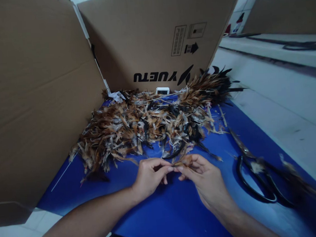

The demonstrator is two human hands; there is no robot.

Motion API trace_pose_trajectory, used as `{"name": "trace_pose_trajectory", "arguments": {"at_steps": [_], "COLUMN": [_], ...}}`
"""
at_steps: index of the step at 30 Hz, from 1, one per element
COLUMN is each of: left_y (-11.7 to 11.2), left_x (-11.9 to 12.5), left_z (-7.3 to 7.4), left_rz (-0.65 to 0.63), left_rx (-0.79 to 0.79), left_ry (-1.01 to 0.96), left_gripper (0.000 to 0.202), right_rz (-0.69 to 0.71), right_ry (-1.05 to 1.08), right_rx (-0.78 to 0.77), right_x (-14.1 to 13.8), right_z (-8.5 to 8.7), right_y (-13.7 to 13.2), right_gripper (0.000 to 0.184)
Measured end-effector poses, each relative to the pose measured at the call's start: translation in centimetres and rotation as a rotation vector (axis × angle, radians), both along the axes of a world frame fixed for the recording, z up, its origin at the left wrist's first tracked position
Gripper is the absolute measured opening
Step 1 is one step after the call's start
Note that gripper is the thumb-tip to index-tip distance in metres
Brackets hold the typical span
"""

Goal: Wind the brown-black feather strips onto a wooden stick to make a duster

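Both of my hands meet over the front of the blue table, fingertips nearly touching. Between the fingers of my right hand (201, 173) is a small brown feather (183, 161). My left hand (152, 173) pinches the feather's thin end between thumb and forefinger. Just beyond them spreads a large loose pile of feathers (126, 124), brown, white and black. Large black-handled scissors (255, 169) lie to the right of my right hand, with a bit of pale fluff on them.
Tall cardboard panels (141, 36) wall off the back and left of the blue table (164, 212). A bundle of long brown-black feathers (210, 86) lies at the back right. A small white device (162, 90) stands against the back panel. Blurred feathers (300, 180) lie at the right edge.
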State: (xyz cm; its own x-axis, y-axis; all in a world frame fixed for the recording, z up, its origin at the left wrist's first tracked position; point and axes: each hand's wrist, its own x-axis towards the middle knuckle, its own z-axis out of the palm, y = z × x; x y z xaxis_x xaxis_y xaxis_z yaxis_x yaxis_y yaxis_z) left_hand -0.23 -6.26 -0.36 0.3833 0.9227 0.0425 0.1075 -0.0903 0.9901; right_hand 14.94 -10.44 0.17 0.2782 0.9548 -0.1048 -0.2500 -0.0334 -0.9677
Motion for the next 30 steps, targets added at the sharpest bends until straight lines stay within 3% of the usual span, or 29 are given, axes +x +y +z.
{"name": "trace_pose_trajectory", "arguments": {"at_steps": [21,24,30], "left_y": [0.16,0.13,0.24], "left_x": [-0.37,-0.43,-0.8], "left_z": [0.25,0.27,0.58], "left_rz": [0.0,-0.001,0.048], "left_rx": [0.738,0.743,0.61], "left_ry": [0.229,0.266,0.323], "left_gripper": [0.014,0.015,0.016], "right_rz": [0.049,0.054,0.02], "right_ry": [0.064,0.055,0.092], "right_rx": [-0.046,-0.043,-0.063], "right_x": [-0.4,-0.33,-0.05], "right_z": [0.47,0.38,0.63], "right_y": [0.01,-0.03,-0.28], "right_gripper": [0.029,0.029,0.029]}}
